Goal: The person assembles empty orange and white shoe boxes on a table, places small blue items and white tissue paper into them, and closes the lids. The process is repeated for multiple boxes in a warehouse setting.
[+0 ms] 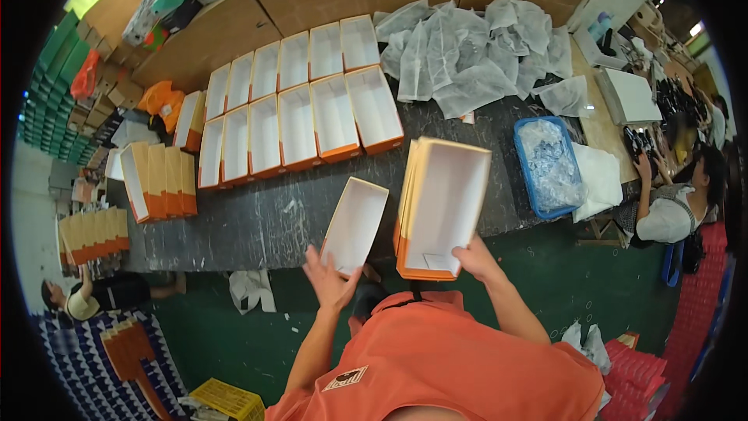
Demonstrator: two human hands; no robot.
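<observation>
My left hand grips the near end of a single open box, white inside with a tan rim, tilted over the table's front edge. Its thumb is at the box's right side and its fingers at the left. My right hand holds the near right corner of several box bottoms pressed together, orange at the base, the front one's white inside facing me. The two loads are apart, with a narrow gap between them. Beyond them, two rows of like open boxes stand on the dark table.
Clear plastic-like bags lie piled at the back. On the right stands a blue basket of crumpled clear wrap. More orange boxes stand at the table's left end. Other people work at both sides. A yellow crate sits low left.
</observation>
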